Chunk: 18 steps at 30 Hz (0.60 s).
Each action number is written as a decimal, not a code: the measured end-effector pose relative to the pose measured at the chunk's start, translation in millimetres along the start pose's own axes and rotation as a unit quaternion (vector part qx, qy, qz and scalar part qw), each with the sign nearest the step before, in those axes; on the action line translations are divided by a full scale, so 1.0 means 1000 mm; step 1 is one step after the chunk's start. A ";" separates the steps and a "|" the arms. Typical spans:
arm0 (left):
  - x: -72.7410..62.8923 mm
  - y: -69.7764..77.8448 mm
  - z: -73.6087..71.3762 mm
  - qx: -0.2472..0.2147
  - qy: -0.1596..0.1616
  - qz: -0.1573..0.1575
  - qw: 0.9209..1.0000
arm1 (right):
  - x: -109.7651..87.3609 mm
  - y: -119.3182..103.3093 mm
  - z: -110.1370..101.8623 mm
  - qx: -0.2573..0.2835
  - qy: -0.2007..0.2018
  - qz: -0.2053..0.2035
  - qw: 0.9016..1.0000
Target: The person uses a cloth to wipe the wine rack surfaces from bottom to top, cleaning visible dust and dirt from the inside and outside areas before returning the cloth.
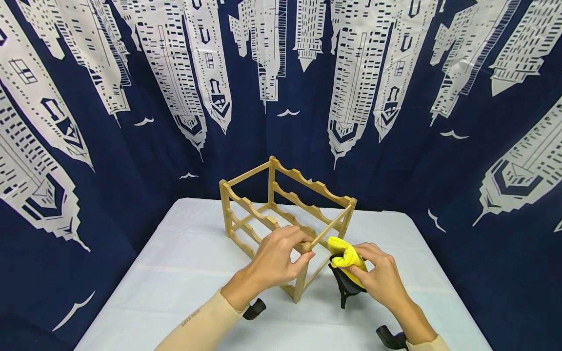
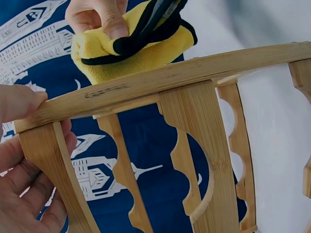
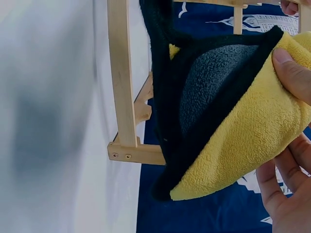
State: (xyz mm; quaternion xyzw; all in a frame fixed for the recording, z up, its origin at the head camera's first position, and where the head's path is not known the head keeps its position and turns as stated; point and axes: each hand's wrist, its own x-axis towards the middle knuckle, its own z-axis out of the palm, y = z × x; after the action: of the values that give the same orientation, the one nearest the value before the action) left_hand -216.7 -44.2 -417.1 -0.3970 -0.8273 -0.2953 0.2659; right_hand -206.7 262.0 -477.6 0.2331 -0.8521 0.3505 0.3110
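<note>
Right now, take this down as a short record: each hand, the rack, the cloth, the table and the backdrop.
Left hand: grips a near top corner of the wooden rack
Right hand: pinches the cloth between thumb and fingers
Rack: scalloped rails, standing on the table
Cloth: folded, yellow and gray with black edging; contact with the rack unclear
Table: white surface
Backdrop: dark blue, with white buildings printed upside down

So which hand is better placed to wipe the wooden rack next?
Probably the right hand: it holds the folded yellow cloth close to the wooden rack. The left hand grips the rack's upper near corner, seemingly steadying it.
</note>
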 end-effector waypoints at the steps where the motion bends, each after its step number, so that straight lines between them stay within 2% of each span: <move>1: -0.001 -0.001 -0.001 -0.004 0.000 0.001 1.000 | 0.000 0.000 0.001 0.002 0.000 0.000 1.000; 10: -0.007 -0.005 -0.009 -0.033 -0.016 0.004 0.999 | -0.001 0.002 0.004 0.004 0.004 -0.004 1.000; 18: -0.012 -0.011 -0.017 -0.047 -0.020 0.032 0.998 | -0.004 0.002 0.007 -0.007 0.003 -0.017 1.000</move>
State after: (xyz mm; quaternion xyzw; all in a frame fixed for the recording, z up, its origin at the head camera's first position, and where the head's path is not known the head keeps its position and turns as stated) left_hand -216.1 -67.4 -416.6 -0.4410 -0.8047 -0.3169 0.2398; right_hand -207.8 258.8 -485.1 0.2445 -0.8492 0.3401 0.3215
